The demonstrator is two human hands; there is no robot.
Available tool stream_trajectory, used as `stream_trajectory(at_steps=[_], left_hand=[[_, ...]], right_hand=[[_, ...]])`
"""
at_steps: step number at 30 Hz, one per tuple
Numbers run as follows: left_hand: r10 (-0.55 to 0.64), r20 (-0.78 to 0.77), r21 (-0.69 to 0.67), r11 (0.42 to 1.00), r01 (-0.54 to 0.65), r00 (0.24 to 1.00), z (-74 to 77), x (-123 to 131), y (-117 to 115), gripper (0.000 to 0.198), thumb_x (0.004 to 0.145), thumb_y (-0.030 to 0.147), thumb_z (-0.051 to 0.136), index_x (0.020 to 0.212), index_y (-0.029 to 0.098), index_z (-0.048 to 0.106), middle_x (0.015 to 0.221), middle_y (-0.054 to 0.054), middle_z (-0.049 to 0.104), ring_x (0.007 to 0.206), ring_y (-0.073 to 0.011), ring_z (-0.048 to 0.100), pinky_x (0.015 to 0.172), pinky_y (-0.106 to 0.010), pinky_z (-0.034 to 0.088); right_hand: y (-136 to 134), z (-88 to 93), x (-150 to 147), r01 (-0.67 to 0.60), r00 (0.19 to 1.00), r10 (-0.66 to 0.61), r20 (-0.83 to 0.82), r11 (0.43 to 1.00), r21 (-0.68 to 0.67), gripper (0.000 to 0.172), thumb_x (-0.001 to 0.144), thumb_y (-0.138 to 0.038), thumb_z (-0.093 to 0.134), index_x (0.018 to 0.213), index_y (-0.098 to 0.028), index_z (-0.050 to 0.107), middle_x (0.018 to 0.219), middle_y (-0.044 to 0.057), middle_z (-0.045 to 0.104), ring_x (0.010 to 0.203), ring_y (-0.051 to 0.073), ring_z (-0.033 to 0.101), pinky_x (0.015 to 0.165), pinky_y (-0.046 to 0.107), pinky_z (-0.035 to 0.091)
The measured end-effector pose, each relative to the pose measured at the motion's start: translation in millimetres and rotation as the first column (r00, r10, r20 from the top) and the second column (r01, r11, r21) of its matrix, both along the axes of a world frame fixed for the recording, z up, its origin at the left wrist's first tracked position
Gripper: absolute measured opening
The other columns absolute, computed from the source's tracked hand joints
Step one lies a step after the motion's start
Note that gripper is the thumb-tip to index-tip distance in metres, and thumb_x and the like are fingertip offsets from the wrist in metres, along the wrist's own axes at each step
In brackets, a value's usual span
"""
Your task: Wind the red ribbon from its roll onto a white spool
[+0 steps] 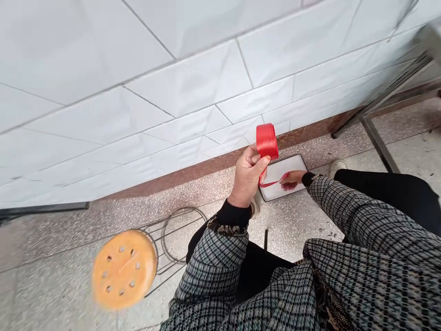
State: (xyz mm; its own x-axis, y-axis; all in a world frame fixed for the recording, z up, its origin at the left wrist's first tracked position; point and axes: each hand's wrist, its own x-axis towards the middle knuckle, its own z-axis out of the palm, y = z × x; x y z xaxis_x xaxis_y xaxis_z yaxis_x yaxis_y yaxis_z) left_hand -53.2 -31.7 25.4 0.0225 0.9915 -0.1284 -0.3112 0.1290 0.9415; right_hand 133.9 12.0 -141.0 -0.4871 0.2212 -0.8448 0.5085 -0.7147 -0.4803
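Observation:
My left hand (248,174) is raised and closed around a red ribbon roll (266,140), thumb against its side. A strand of red ribbon (272,183) runs from the roll down to my right hand (292,179), which pinches its free end just over a flat white box (283,175) lying on the floor by the wall. Both arms wear checked grey sleeves with black cuffs. My dark-trousered legs frame the box, and a light shoe (336,165) shows beside it.
An orange round stool seat (123,268) with holes lies tipped on the speckled floor at lower left, its wire frame (175,234) beside it. A white tiled wall (172,92) rises ahead. Metal table legs (379,138) stand at the right.

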Motion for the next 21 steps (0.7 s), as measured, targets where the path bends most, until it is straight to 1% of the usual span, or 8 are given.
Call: stream_trajectory(at_steps=[4, 6, 8, 10, 11, 12, 15, 21], left_hand=[[-0.073, 0.05, 0.026, 0.997, 0.072, 0.996, -4.2, 4, 16, 0.052, 0.08, 0.058, 0.101, 0.104, 0.023, 0.071, 0.047, 0.014, 0.05, 0.032, -0.0062, 0.031, 0.039, -0.026, 0.022], [-0.075, 0.078, 0.032, 0.997, 0.072, 0.994, -3.7, 7, 22, 0.055, 0.077, 0.058, 0.102, 0.102, 0.023, 0.069, 0.048, 0.015, 0.05, 0.032, -0.0057, 0.03, 0.04, -0.025, 0.02], [-0.074, 0.078, 0.02, 0.997, 0.073, 0.994, -3.1, 13, 27, 0.057, 0.074, 0.055, 0.104, 0.104, 0.022, 0.069, 0.047, 0.015, 0.051, 0.032, -0.0052, 0.031, 0.041, -0.024, 0.018], [-0.085, 0.072, 0.007, 0.996, 0.085, 0.994, -3.2, 19, 30, 0.059, 0.071, 0.054, 0.105, 0.105, 0.021, 0.069, 0.047, 0.015, 0.051, 0.032, -0.0049, 0.031, 0.041, -0.024, 0.018], [-0.092, 0.071, 0.002, 0.996, 0.092, 0.993, -3.5, 23, 32, 0.06, 0.07, 0.055, 0.105, 0.104, 0.021, 0.069, 0.047, 0.015, 0.051, 0.032, -0.0049, 0.031, 0.041, -0.023, 0.018], [-0.104, 0.068, 0.0, 0.995, 0.104, 0.992, -3.9, 27, 33, 0.061, 0.069, 0.055, 0.105, 0.104, 0.021, 0.069, 0.047, 0.015, 0.051, 0.032, -0.0049, 0.031, 0.042, -0.023, 0.019], [-0.153, 0.063, 0.001, 0.988, 0.153, 0.986, -5.0, 35, 38, 0.062, 0.07, 0.057, 0.105, 0.105, 0.021, 0.069, 0.045, 0.015, 0.05, 0.032, -0.0053, 0.03, 0.042, -0.022, 0.021], [-0.217, 0.073, 0.009, 0.976, 0.217, 0.974, -6.1, 43, 49, 0.056, 0.076, 0.06, 0.102, 0.09, 0.024, 0.062, 0.04, 0.015, 0.041, 0.031, -0.0057, 0.028, 0.042, -0.021, 0.024]], right_hand=[[67, 68.7, 49, -0.303, 0.953, 0.301, 0.041, 0.949, 0.087, 0.029, 0.094, -0.025, 0.095, 0.075, -0.012, 0.078, 0.065, 0.007, 0.077, 0.044, 0.009, 0.059, 0.043, 0.016, 0.041], [85, 110.4, 69, -0.311, 0.949, 0.315, 0.014, 0.93, 0.195, 0.028, 0.084, -0.024, 0.101, 0.073, -0.012, 0.078, 0.063, 0.008, 0.076, 0.04, 0.009, 0.055, 0.04, 0.018, 0.035], [87, 146.2, 78, -0.023, 0.996, 0.053, -0.067, 0.922, 0.386, 0.019, 0.089, -0.017, 0.094, 0.078, -0.013, 0.079, 0.067, 0.006, 0.077, 0.044, 0.009, 0.055, 0.041, 0.018, 0.034], [78, 170.5, 76, 0.371, 0.927, -0.292, -0.235, 0.804, 0.465, 0.01, 0.098, -0.014, 0.086, 0.09, -0.016, 0.079, 0.082, 0.004, 0.082, 0.054, 0.009, 0.06, 0.047, 0.016, 0.043], [72, 177.9, 71, 0.486, 0.872, -0.385, -0.304, 0.759, 0.434, 0.007, 0.1, -0.014, 0.084, 0.099, -0.018, 0.079, 0.092, 0.005, 0.085, 0.061, 0.01, 0.066, 0.053, 0.016, 0.05], [66, 182.8, 66, 0.532, 0.84, -0.414, -0.351, 0.755, 0.383, 0.008, 0.102, -0.016, 0.083, 0.108, -0.019, 0.078, 0.1, 0.006, 0.086, 0.07, 0.012, 0.073, 0.06, 0.018, 0.057], [57, 187.3, 52, 0.486, 0.843, -0.353, -0.407, 0.824, 0.291, 0.013, 0.103, -0.022, 0.085, 0.115, -0.02, 0.079, 0.107, 0.007, 0.086, 0.088, 0.018, 0.079, 0.069, 0.023, 0.064], [67, 187.1, 55, 0.556, 0.803, -0.442, -0.399, 0.796, 0.239, 0.005, 0.104, -0.015, 0.08, 0.107, -0.018, 0.078, 0.091, 0.004, 0.082, 0.079, 0.016, 0.076, 0.064, 0.02, 0.059]])
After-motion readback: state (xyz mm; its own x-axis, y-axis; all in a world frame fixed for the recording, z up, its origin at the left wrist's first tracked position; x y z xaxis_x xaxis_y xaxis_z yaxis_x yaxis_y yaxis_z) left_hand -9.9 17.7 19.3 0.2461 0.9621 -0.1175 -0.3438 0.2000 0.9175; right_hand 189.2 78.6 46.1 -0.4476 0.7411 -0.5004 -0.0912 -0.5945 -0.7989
